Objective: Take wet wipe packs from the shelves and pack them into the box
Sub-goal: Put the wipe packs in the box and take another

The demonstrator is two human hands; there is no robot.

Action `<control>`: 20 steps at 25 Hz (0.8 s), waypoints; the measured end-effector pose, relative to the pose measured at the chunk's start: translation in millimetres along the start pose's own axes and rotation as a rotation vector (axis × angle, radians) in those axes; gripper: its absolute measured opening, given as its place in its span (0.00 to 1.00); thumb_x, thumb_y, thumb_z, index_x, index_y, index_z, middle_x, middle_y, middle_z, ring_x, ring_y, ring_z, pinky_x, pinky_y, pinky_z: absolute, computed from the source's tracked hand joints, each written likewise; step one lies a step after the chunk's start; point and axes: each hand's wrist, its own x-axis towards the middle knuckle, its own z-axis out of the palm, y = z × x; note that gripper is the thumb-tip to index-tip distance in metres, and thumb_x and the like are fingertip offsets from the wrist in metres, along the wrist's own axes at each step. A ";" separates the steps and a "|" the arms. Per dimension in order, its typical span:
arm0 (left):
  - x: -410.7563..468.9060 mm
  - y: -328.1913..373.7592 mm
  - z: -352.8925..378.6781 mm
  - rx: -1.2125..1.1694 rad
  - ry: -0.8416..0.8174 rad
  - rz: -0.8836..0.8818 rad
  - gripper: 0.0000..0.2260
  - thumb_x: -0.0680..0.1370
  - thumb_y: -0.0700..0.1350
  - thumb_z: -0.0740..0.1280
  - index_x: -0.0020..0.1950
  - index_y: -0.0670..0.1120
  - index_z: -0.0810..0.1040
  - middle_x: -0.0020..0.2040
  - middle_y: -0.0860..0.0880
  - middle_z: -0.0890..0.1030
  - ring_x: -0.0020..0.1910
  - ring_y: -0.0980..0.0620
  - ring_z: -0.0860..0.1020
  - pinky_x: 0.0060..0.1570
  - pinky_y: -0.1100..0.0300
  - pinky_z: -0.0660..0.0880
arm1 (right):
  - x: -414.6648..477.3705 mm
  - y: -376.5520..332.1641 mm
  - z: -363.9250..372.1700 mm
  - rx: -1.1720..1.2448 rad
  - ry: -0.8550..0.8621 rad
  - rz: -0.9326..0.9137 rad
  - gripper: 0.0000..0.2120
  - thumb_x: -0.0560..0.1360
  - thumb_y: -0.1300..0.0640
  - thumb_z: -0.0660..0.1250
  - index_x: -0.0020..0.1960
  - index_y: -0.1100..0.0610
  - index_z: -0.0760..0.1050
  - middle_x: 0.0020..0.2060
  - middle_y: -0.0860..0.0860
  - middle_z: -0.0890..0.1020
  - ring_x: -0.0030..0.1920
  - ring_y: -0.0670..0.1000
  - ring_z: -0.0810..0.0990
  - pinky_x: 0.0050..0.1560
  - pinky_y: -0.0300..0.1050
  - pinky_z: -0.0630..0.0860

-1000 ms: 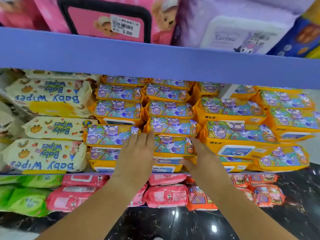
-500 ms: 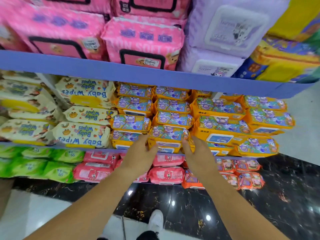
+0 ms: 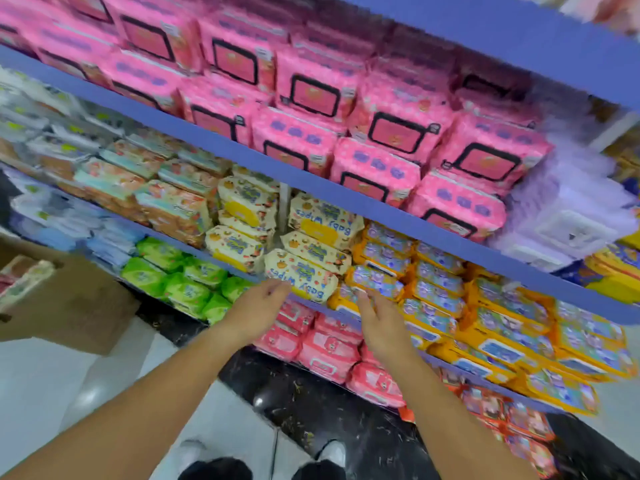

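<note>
As arms (image 3: 156, 393) extend shelfward, left hand (image 3: 258, 308), right hand (image 3: 381, 327) both straight-fingered.

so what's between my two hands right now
Head view: nothing held; the gap between left hand and right hand shows only pink packs, lower down behind them.

shop aisle here, blue shelf boards (image 3: 519, 29) tilting across the view, floor is glossy pale tile (image 3: 41, 375) with a black marbled strip (image 3: 311, 393) running along under the shelving, and a small light glare (image 3: 259, 401) bouncing off the dark part
</note>
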 end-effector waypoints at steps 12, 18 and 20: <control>-84.1 -170.4 -391.4 -0.094 0.438 -0.122 0.24 0.84 0.61 0.54 0.75 0.48 0.71 0.74 0.50 0.72 0.69 0.51 0.71 0.63 0.59 0.63 | 7.7 -364.4 256.0 -0.017 -0.370 -0.337 0.30 0.83 0.38 0.51 0.80 0.51 0.58 0.79 0.47 0.61 0.78 0.51 0.60 0.77 0.52 0.58; -73.8 -265.4 -533.5 -0.084 0.529 -0.282 0.21 0.85 0.60 0.54 0.69 0.50 0.74 0.62 0.53 0.76 0.56 0.53 0.73 0.56 0.59 0.65 | 47.6 -489.5 408.4 -0.016 -0.518 -0.397 0.29 0.84 0.39 0.52 0.81 0.50 0.57 0.80 0.48 0.60 0.78 0.52 0.61 0.75 0.50 0.59; -61.4 -294.1 -586.1 -0.059 0.553 -0.341 0.18 0.84 0.61 0.54 0.64 0.52 0.75 0.59 0.54 0.76 0.56 0.53 0.72 0.56 0.58 0.66 | 66.5 -525.9 464.7 -0.001 -0.563 -0.392 0.29 0.84 0.40 0.52 0.81 0.50 0.57 0.80 0.49 0.60 0.78 0.52 0.61 0.75 0.50 0.59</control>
